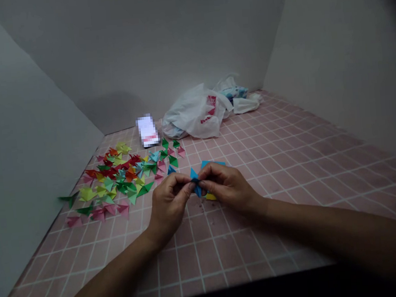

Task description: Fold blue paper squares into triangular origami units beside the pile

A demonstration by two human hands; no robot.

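Observation:
Between my two hands is a small blue folded paper (193,174), its points showing above and below my fingertips. My left hand (170,198) is closed, pinching its left side between thumb and forefinger. From the right, my right hand (226,187) pinches the same paper the same way, so its middle is partly hidden. Behind my right hand lies flat blue paper (214,162), mostly covered by the fingers. A bit of yellow paper (210,196) shows under that hand.
Many folded paper pieces (118,177) in several colours spread over the left of the pink checked cloth (193,268). A phone with a lit, blurred screen (147,130) leans at the back. White plastic bags (198,114) lie near the rear wall (176,40).

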